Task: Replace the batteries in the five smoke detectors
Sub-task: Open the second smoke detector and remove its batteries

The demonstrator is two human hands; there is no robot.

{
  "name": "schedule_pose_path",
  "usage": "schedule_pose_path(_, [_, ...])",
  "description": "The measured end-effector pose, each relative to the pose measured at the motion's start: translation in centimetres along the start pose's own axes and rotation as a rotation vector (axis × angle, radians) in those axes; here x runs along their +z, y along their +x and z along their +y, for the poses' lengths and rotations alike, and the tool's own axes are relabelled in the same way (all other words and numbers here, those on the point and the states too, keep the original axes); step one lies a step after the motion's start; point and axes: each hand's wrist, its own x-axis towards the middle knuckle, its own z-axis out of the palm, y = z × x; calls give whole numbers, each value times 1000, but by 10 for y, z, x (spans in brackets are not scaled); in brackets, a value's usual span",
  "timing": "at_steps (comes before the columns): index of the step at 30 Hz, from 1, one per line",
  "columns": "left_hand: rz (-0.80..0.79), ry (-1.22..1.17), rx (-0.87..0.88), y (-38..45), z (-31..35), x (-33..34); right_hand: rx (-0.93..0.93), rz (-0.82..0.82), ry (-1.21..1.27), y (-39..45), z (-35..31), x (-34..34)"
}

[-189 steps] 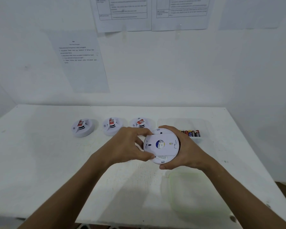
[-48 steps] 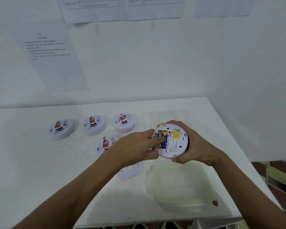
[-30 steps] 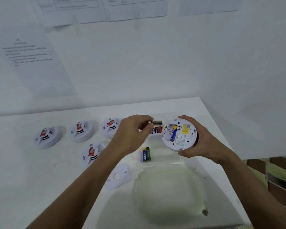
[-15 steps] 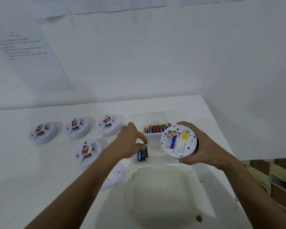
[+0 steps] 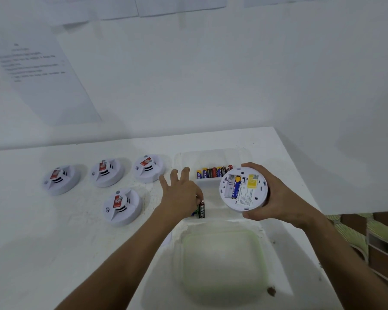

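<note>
surface: white bench (image 5: 54,253) | far left: row of three smoke detectors (image 5: 106,172) | nearer: fourth detector (image 5: 122,206) | right-centre: clear tray (image 5: 213,156) with row of batteries (image 5: 213,172) | two loose batteries (image 5: 201,209) | near right: translucent lid (image 5: 222,262)

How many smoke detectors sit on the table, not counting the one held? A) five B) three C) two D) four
D: three smoke detectors stand in a back row, a fourth sits in front of them, and the right hand holds the opened detector above the table.
</note>
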Motion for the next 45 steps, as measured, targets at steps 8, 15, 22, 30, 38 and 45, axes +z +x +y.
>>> schedule_pose_path(8, [45, -142, -23, -3, -3, -2, 1, -7, -17, -2, -1, 1])
schedule_pose_path(15, [226, -656, 240, -30, 10, -39, -40, -34, -14, -2, -9, 6])
schedule_pose_path(22, [100, -690, 368, -40, 19, -51, -62, -96, 22, -2, -21, 13])
schedule_pose_path(30, [-7, -629, 372, -42, 18, -60, -98, -135, 8, -4, -25, 11])
schedule_pose_path(38, [-69, -615, 330, -39, 27, -63, -122, -128, -13, 3, -22, 7])
schedule_pose_path(45, [246, -752, 282, -41, 42, -51, -101, -125, -11, 7, -15, -3])
